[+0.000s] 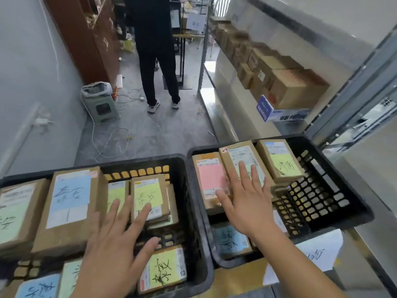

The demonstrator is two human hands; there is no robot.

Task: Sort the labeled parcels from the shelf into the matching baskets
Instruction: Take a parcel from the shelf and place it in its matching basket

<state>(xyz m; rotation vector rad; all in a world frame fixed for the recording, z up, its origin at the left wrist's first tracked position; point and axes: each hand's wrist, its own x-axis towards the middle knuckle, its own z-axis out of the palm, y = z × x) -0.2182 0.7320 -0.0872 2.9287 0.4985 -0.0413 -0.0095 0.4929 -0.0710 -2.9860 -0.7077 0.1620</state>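
Head view, our left hand [111, 250] spread flat over the left basket [182, 190] packed with labelled parcels [71, 203], our right hand [247, 203] spread over the right basket [335, 190], fingers above its parcel row [279, 160], shelf boxes [296, 87] beyond the right hand.

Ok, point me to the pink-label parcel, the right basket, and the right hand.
pink-label parcel [209, 179]: head view, middle of its pink label.
right basket [335, 211]: head view, its perforated right wall.
right hand [250, 208]: head view, back of the hand.

Matt brown cardboard parcels [68, 209] with paper labels fill black perforated plastic baskets [335, 196].
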